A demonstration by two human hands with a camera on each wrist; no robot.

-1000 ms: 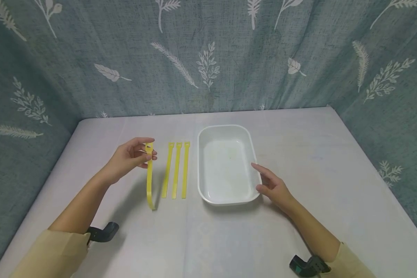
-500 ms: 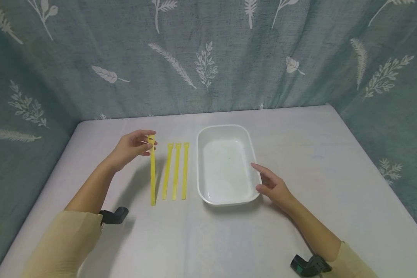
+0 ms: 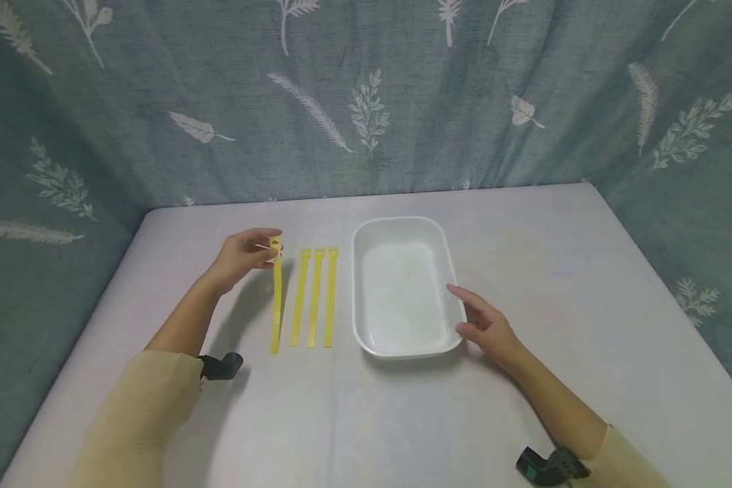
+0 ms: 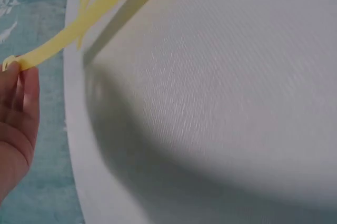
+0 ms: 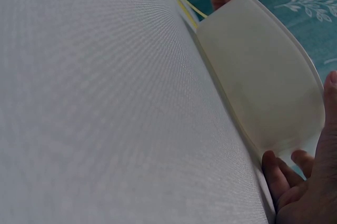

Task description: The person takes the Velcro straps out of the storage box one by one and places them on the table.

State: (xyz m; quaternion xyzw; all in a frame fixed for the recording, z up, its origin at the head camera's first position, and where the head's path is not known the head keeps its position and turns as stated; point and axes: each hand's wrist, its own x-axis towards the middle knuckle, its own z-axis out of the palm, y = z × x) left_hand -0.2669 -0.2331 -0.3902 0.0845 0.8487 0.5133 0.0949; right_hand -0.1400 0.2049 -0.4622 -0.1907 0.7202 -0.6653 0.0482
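My left hand (image 3: 240,257) pinches a long yellow plastic strip (image 3: 277,298) by its wider, holed end, between thumb and fingers. The strip hangs toward the person, its far end near the tabletop; in the left wrist view the yellow strip (image 4: 58,42) runs up and right from the fingertips. Just right of it lie three similar yellow strips (image 3: 314,298), side by side. My right hand (image 3: 491,332) rests at the right side of a white rectangular tray (image 3: 360,291), fingers spread along the rim. In the right wrist view, its lower fingers (image 5: 276,174) are at the tray's outer wall.
A white cloth-like surface covers the table (image 3: 366,420). Green-blue curtain (image 3: 402,102) with a white leaf print stands behind it and on both sides. A dark wrist camera (image 3: 221,367) sits on the left forearm, another wrist camera (image 3: 549,468) on the right.
My left hand has moved up and right with its strip, closer to the three lying strips. The hanging strip's curved lower end has straightened. The right hand and tray have stayed put.
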